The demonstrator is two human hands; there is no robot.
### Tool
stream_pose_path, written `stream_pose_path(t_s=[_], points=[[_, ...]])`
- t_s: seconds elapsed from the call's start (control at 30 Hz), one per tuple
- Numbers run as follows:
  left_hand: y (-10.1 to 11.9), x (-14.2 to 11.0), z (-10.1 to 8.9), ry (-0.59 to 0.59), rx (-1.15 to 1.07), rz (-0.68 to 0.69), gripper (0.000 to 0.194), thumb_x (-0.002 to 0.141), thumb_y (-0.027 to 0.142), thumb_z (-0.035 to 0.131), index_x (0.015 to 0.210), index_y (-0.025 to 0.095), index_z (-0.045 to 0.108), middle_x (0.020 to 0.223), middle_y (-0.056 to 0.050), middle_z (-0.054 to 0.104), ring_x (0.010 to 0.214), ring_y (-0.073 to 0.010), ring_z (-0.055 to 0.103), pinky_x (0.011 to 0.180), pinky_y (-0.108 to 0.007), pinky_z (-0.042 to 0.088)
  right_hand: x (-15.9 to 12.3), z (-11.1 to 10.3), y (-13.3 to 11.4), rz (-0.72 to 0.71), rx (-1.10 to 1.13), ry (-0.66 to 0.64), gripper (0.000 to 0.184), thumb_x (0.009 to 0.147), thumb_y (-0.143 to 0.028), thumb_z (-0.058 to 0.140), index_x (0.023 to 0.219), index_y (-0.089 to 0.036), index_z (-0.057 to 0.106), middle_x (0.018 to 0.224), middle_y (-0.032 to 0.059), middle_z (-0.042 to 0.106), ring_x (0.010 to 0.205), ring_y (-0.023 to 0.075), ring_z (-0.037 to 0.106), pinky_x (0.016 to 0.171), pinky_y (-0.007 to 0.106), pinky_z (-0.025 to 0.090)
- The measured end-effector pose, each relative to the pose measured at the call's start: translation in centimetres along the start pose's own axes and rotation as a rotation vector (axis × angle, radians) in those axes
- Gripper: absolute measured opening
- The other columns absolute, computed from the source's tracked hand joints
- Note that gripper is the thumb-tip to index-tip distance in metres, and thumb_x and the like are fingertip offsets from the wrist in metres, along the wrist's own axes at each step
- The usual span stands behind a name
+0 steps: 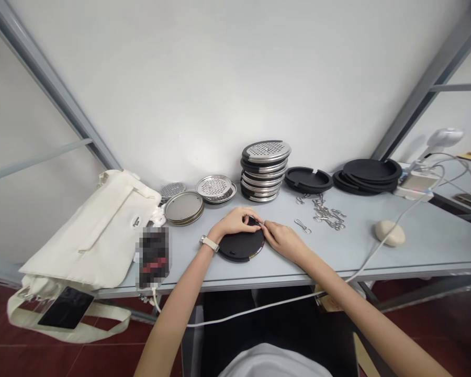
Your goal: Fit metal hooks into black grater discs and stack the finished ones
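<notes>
A person's left hand [233, 221] grips the rim of a round black rubber disc [240, 246] while the right hand [284, 241] pinches a small metal piece [260, 223] there. The disc lies flat on a pale grey table [337, 254], near loose silver wire hooks [325, 213] and a stack of perforated steel discs [266, 170].

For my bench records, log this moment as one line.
left hand: on black round pad | right hand: pinching small metal piece | nearby: metal hooks
</notes>
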State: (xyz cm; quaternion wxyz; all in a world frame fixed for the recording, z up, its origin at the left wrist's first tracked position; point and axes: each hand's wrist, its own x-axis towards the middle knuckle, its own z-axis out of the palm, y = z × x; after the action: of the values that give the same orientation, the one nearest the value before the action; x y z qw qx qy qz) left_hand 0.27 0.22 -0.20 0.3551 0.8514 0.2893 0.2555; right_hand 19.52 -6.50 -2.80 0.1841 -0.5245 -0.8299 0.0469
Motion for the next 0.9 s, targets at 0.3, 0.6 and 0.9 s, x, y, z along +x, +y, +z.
stream_pose_path(t_s=[0.3,0.6,0.9], points=[[-0.14,0.19,0.16,-0.004,0.016,0.003,0.021,0.075,0.022,0.07,0.095,0.017,0.075,0.092,-0.002,0.066,0.061,-0.0077,0.045,0.059,-0.021,0.037,0.02,-0.08,-0.01,0.006,-0.012,-0.001,0.026,0.102,-0.026,0.035,0.089,-0.018,0.056,0.082,0.0068,0.071,0.069,0.0182,0.065,0.06,0.026,0.033],[0.12,0.16,0.09,-0.009,0.045,-0.028,0.017,0.075,0.021,0.069,0.09,0.016,0.075,0.086,-0.001,0.066,0.062,-0.0087,0.046,0.061,-0.021,0.038,0.01,-0.19,-0.17,-0.008,0.004,-0.008,0.029,0.102,-0.026,0.034,0.089,-0.018,0.059,0.083,0.0063,0.072,0.072,0.0188,0.066,0.063,0.027,0.035],[0.21,0.02,0.08,-0.005,0.025,-0.039,0.022,0.074,0.022,0.069,0.095,0.016,0.074,0.087,-0.001,0.068,0.06,-0.0083,0.045,0.058,-0.02,0.037,-0.05,-0.21,-0.27,0.029,0.022,0.012,0.028,0.102,-0.028,0.033,0.089,-0.018,0.057,0.083,0.0074,0.072,0.069,0.0188,0.065,0.061,0.027,0.034]])
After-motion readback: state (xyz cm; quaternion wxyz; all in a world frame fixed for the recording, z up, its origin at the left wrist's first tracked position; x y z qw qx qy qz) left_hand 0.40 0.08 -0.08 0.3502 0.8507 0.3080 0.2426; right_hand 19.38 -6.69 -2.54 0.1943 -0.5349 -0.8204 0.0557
